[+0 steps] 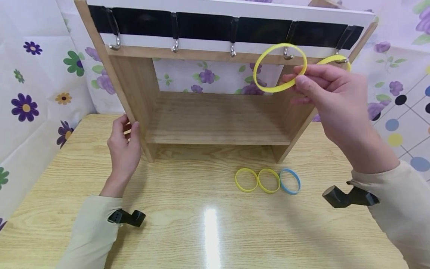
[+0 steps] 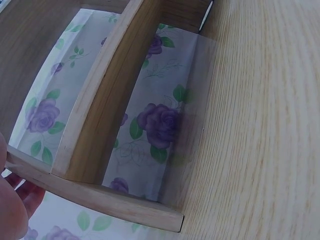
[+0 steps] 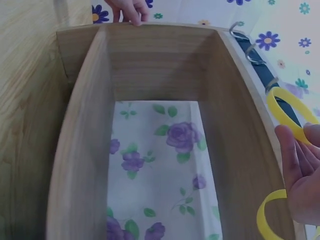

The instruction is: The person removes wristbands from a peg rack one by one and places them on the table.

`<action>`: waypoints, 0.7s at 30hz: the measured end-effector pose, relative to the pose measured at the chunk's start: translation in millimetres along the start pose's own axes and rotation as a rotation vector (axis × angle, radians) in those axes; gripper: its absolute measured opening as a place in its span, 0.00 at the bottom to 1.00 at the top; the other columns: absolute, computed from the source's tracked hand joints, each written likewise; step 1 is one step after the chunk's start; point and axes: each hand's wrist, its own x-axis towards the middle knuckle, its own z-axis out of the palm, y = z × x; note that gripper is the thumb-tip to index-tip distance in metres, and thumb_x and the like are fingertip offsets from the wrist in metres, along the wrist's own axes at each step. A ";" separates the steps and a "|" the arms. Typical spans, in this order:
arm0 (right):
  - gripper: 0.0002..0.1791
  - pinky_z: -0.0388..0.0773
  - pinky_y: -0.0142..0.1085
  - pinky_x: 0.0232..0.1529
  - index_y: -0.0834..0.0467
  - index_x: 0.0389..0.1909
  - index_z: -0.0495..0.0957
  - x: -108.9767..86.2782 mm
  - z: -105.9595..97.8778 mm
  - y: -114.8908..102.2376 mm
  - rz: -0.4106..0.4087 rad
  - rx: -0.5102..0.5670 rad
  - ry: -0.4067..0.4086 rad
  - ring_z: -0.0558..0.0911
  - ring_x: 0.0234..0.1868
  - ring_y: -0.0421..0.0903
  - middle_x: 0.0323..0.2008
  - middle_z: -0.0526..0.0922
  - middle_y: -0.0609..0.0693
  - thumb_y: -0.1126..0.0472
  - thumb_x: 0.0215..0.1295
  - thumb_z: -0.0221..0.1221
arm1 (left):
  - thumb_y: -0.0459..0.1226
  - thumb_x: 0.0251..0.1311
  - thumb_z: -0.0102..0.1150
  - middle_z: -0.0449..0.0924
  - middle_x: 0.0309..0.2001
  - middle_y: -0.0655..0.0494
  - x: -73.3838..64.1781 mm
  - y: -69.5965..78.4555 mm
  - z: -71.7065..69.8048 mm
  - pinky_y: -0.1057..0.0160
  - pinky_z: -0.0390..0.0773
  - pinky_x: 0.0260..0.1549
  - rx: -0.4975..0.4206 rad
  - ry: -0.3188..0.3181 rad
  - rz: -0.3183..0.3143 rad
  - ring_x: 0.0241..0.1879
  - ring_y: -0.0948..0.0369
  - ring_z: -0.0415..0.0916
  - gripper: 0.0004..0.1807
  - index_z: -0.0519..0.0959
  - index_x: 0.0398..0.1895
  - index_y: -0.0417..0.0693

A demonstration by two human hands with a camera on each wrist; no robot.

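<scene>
My right hand (image 1: 336, 97) pinches a yellow silicone wristband (image 1: 280, 89) between thumb and fingers. The band is raised in front of the fourth metal hook (image 1: 287, 56) and overlaps it in the head view. Another yellow wristband (image 3: 267, 225) hangs from the rightmost hook (image 1: 342, 59), partly hidden behind my right hand. At the left, my left hand (image 1: 125, 145) grips the front edge of the wooden rack's side panel (image 1: 129, 108); in the left wrist view its thumb (image 2: 11, 215) and fingers lie on either side of that panel.
On the table (image 1: 174, 224), two yellow wristbands (image 1: 246, 191) (image 1: 268, 192) and a blue wristband (image 1: 290, 193) lie in a row before the rack. Three more hooks (image 1: 175, 46) line the black strip (image 1: 205, 28) to the left. Flowered cloth (image 1: 43, 138) covers the walls behind.
</scene>
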 end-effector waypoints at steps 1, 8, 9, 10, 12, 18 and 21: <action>0.12 0.82 0.34 0.34 0.74 0.44 0.79 -1.9 0.1 1.0 0.000 -0.010 -0.014 0.85 0.34 0.48 0.37 0.86 0.59 0.72 0.60 0.63 | 0.33 0.70 0.49 0.77 0.52 0.40 0.0 0.2 0.0 0.71 0.72 0.45 -0.001 -0.002 0.001 0.49 0.55 0.73 0.18 0.69 0.57 0.29; 0.09 0.82 0.35 0.31 0.69 0.42 0.82 -15.7 3.4 8.2 0.018 -0.113 -0.103 0.85 0.35 0.46 0.37 0.86 0.57 0.72 0.62 0.62 | 0.33 0.70 0.49 0.77 0.52 0.40 -0.1 1.1 -0.4 0.70 0.72 0.45 -0.004 -0.003 -0.005 0.49 0.54 0.73 0.18 0.69 0.57 0.29; 0.09 0.82 0.35 0.31 0.69 0.42 0.82 -17.3 3.6 8.8 0.025 -0.123 -0.111 0.85 0.35 0.46 0.37 0.86 0.56 0.72 0.62 0.62 | 0.33 0.70 0.49 0.77 0.52 0.40 0.0 1.1 -0.4 0.70 0.72 0.45 -0.003 -0.002 -0.006 0.49 0.55 0.73 0.18 0.69 0.57 0.29; 0.09 0.82 0.35 0.31 0.68 0.43 0.83 -18.7 3.6 9.8 0.028 -0.133 -0.119 0.85 0.35 0.46 0.38 0.86 0.56 0.72 0.62 0.61 | 0.33 0.70 0.49 0.77 0.52 0.40 0.1 1.2 -0.4 0.70 0.72 0.45 -0.003 -0.001 -0.007 0.49 0.55 0.73 0.18 0.69 0.57 0.29; 0.10 0.82 0.34 0.31 0.67 0.44 0.83 -21.6 2.7 12.1 0.043 -0.151 -0.140 0.85 0.36 0.46 0.39 0.86 0.55 0.71 0.63 0.61 | 0.33 0.70 0.49 0.77 0.52 0.40 0.2 1.4 -0.4 0.70 0.72 0.45 -0.002 0.000 -0.007 0.49 0.55 0.73 0.18 0.69 0.57 0.29; 0.11 0.81 0.31 0.32 0.65 0.46 0.83 -30.2 -3.7 24.5 0.088 -0.214 -0.170 0.84 0.35 0.44 0.39 0.86 0.53 0.69 0.63 0.61 | 0.33 0.70 0.49 0.77 0.52 0.40 0.2 1.3 -0.1 0.69 0.72 0.45 -0.002 -0.003 -0.005 0.49 0.55 0.73 0.18 0.69 0.57 0.29; 0.10 0.81 0.31 0.33 0.65 0.45 0.83 -34.8 -7.6 33.0 0.104 -0.276 -0.178 0.83 0.33 0.43 0.37 0.86 0.51 0.68 0.64 0.62 | 0.33 0.70 0.49 0.77 0.52 0.40 0.3 1.0 0.1 0.69 0.72 0.45 -0.001 -0.004 -0.004 0.49 0.55 0.73 0.18 0.69 0.57 0.29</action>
